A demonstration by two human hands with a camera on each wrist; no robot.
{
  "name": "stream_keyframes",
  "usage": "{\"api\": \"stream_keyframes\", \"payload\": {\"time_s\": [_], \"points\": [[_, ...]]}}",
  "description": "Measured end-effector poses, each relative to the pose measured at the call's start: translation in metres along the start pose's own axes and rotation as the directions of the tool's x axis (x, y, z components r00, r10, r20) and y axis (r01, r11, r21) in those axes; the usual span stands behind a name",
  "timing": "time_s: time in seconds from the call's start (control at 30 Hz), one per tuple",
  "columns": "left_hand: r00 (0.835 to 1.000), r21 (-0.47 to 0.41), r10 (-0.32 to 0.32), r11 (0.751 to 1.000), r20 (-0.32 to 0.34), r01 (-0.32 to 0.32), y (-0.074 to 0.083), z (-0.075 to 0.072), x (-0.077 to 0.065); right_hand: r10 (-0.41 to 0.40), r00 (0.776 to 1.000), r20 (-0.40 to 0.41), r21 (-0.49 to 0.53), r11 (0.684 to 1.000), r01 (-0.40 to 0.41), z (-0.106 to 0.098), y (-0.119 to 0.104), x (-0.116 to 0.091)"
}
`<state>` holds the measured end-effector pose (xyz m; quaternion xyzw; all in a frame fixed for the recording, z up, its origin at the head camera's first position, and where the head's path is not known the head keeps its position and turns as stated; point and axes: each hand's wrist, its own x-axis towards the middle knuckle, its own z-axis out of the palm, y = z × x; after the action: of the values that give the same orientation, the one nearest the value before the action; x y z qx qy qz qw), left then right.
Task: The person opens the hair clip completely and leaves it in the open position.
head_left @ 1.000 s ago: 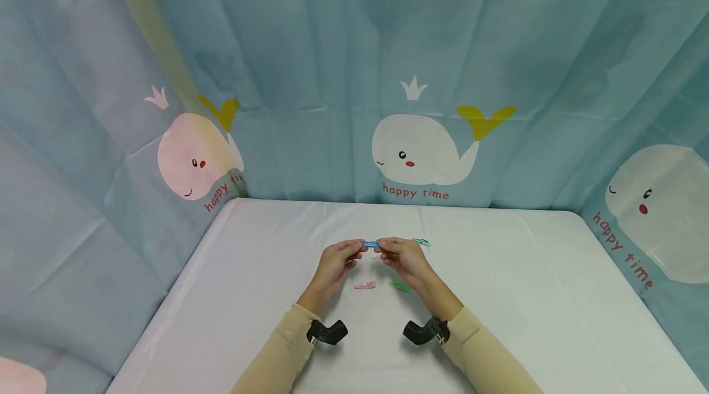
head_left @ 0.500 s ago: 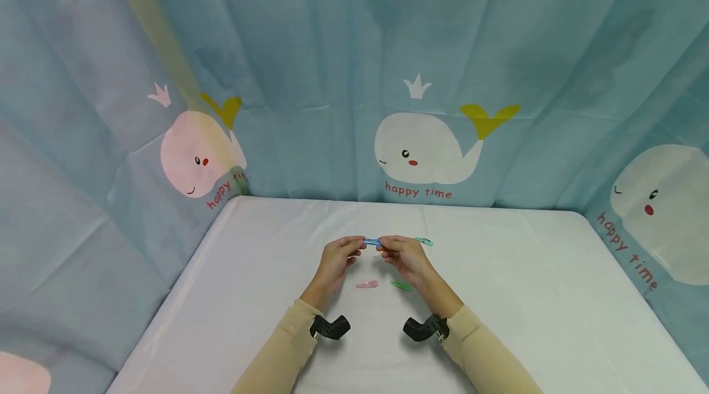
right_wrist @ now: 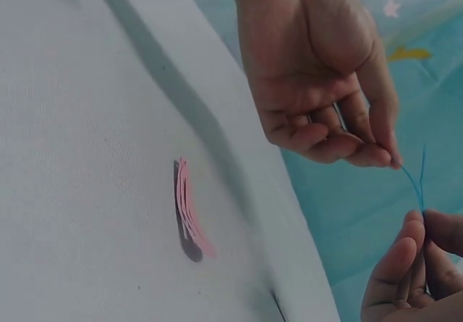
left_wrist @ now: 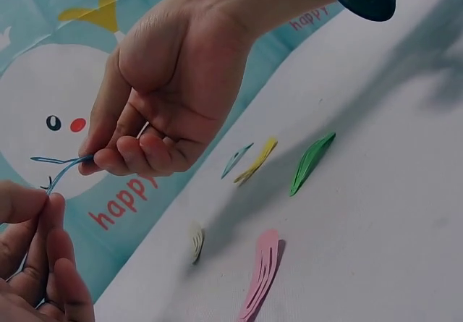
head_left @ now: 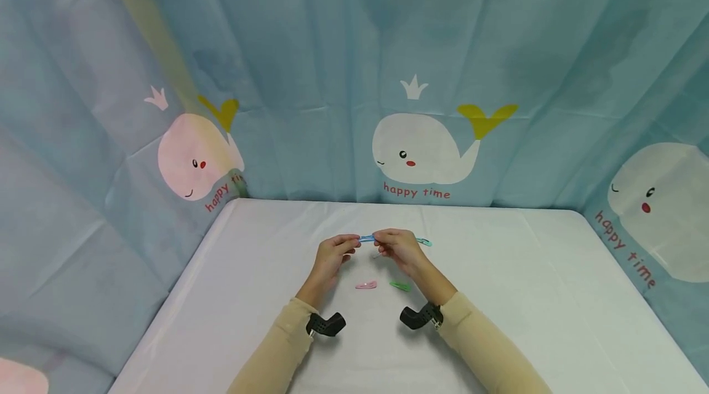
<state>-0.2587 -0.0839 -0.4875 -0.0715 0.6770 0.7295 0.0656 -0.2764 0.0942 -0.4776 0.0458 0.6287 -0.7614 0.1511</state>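
Note:
Both hands hold a blue snap hair clip (head_left: 366, 238) up over the table, one at each end. My left hand (head_left: 331, 255) pinches its left end between thumb and fingertips, and my right hand (head_left: 402, 249) pinches the right end. In the left wrist view, the two parts of the blue hair clip (left_wrist: 69, 164) stand apart, one strip bent away from the other. Below the hands lie a pink hair clip (head_left: 365, 285) and a green hair clip (head_left: 399, 286). A teal hair clip (head_left: 424, 242) lies just beyond my right hand.
In the left wrist view, a yellow hair clip (left_wrist: 257, 161) and a pale hair clip (left_wrist: 197, 242) also lie on the white-covered table (head_left: 526, 295). A blue curtain (head_left: 310, 74) with whale prints hangs behind and beside the table. Each wrist carries a black camera.
Both hands have risen slightly and shifted a little left with the blue hair clip between them. The clips on the table stay where they were.

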Motion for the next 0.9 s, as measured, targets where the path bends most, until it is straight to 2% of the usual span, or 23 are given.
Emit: {"api": "stream_keyframes", "payload": {"time_s": [0.1, 0.17, 0.3, 0.4, 0.6, 0.9], "points": [[1.000, 0.047, 0.010, 0.999, -0.022, -0.009, -0.002, -0.001, 0.002, -0.001, 0.999, -0.034, -0.026, 1.000, 0.001, 0.001, 0.003, 0.006], [0.998, 0.120, 0.056, 0.991, -0.034, -0.051, -0.003, -0.001, 0.004, 0.002, 0.999, -0.049, -0.050, 0.999, -0.005, 0.002, 0.003, 0.009], [0.985, 0.269, 0.170, 0.951, -0.042, -0.152, -0.005, -0.002, 0.007, -0.003, 0.999, -0.052, -0.106, 0.994, -0.002, 0.003, 0.003, 0.014], [0.977, 0.317, 0.210, 0.930, -0.042, -0.186, -0.005, -0.003, 0.009, -0.012, 0.999, -0.042, -0.132, 0.991, 0.006, 0.003, 0.002, 0.017], [0.974, 0.365, 0.223, 0.911, -0.048, -0.191, -0.007, -0.006, 0.015, -0.022, 0.999, -0.045, -0.184, 0.983, 0.014, 0.005, 0.003, 0.026], [0.978, 0.438, 0.196, 0.887, -0.074, -0.144, -0.010, -0.010, 0.021, -0.060, 0.993, -0.105, -0.283, 0.959, 0.028, 0.011, 0.011, 0.039]]}}
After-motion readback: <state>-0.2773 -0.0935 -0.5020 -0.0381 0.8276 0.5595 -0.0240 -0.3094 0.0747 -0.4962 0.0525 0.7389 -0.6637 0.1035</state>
